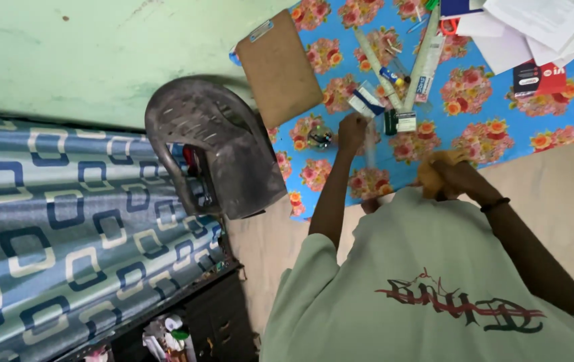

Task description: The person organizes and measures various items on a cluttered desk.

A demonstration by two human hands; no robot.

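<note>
The person leans over a blue flowered cloth (535, 110) spread on the floor; the left hand (352, 131) reaches out along it, fingers curled together around a thin pale stick-like thing (370, 151) that blurs below the fist; what it is I cannot tell; the right hand (442, 175) is drawn in close to the chest, bunched around a yellowish lump (432, 167), its grip too blurred to judge; just beyond the left hand lie a long ruler (421, 60), small boxes (365, 102) and a brown clipboard (279, 67); papers (542, 27) sit further right; a dark plastic chair (223, 151) stands left.
</note>
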